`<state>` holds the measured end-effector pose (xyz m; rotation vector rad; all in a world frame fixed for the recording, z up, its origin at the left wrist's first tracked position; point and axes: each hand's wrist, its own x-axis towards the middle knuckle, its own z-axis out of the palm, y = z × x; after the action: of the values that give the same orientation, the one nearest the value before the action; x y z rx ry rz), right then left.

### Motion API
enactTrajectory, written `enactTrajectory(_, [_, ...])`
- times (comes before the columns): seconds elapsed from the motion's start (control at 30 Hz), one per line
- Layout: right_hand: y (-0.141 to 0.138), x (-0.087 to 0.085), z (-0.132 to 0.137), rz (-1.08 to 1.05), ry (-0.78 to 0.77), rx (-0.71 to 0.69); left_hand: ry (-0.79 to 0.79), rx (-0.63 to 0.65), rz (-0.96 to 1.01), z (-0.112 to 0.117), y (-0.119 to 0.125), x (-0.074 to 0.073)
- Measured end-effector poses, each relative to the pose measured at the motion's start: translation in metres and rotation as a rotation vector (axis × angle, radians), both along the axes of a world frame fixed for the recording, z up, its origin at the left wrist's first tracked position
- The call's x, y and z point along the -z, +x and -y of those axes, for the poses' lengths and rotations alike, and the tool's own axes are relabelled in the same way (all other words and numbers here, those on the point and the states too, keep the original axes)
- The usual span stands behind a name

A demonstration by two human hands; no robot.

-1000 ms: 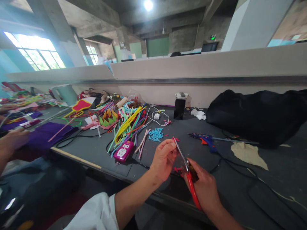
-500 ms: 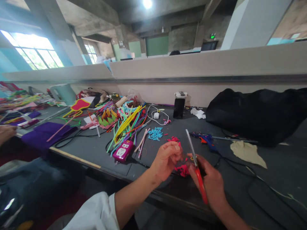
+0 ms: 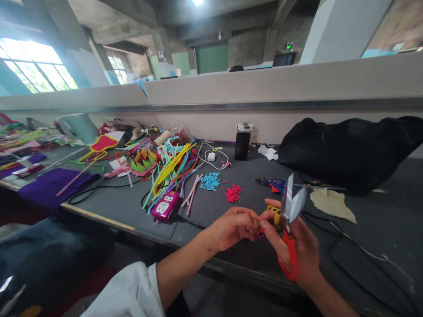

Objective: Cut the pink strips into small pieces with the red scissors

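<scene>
My right hand [image 3: 302,248] is closed around red-handled scissors [image 3: 289,259], their blades apart and pointing up. A small yellow object [image 3: 274,213] with holes sits by its fingers; its kind is unclear. The fingertips of my left hand [image 3: 235,226] are pinched and meet the right thumb. Small red pieces [image 3: 261,232] show at the meeting fingertips, mostly hidden by them. Beyond my hands a pile of short red pieces [image 3: 233,193] lies on the dark tabletop [image 3: 205,210], beside a pile of short blue pieces [image 3: 210,181].
Colourful pipe cleaners [image 3: 173,169] and a magenta power socket [image 3: 166,206] lie left. A blue glue gun [image 3: 277,186], a beige cloth scrap [image 3: 333,205] and a black bag [image 3: 346,154] are right. A black phone [image 3: 242,145] leans on a white-topped container [image 3: 245,127]. Black cables cross the right side.
My left hand has lowered to meet my right fingers. The scissors have turned and their blades now show spread apart. The red pile beyond is less covered, and the view has shifted slightly.
</scene>
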<state>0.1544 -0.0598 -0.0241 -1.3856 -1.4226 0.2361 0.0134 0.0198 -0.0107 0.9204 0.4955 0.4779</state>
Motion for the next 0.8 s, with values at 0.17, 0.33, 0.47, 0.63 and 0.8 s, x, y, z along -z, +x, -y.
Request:
enactTrajectory(0.17, [0.002,-0.007,-0.004,0.145,-0.015,0.184,0.739,-0.283,-0.189,0.003,-0.001,-0.003])
enactTrajectory(0.33, [0.003,-0.008,-0.009,0.143,-0.081,0.158,1.313,-0.394,-0.261,0.003,-0.001,-0.003])
enactTrajectory(0.47, [0.001,-0.008,-0.009,0.129,-0.098,0.124,0.959,-0.397,-0.220,0.002,-0.002,-0.004])
enactTrajectory(0.63, [-0.008,0.007,-0.010,0.091,-0.144,0.066,0.309,-0.520,0.119,-0.004,-0.004,-0.010])
enactTrajectory(0.8, [-0.020,0.034,-0.011,0.191,-0.176,0.025,0.126,-0.578,0.294,-0.007,-0.006,-0.012])
